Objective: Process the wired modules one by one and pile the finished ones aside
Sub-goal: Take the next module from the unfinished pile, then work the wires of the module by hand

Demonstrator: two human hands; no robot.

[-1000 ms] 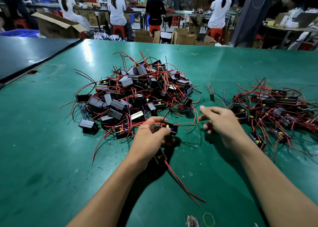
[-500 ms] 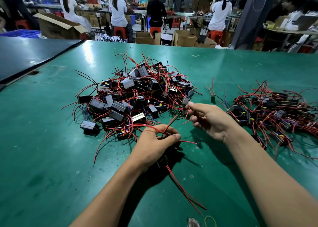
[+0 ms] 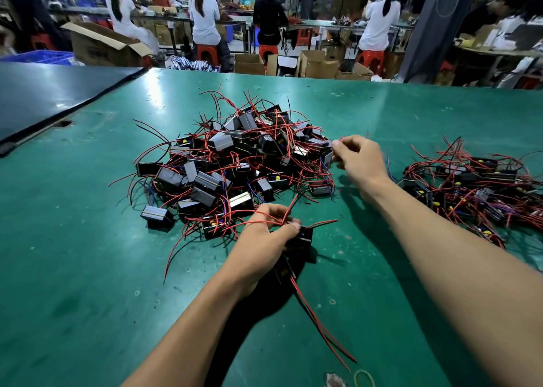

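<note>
With the left hand gripping a black wired module low over the green surface beside the unsorted heap, the right hand, fingers pinching a red wire at the heap's edge, should draw it free slowly, avoiding snags.
</note>
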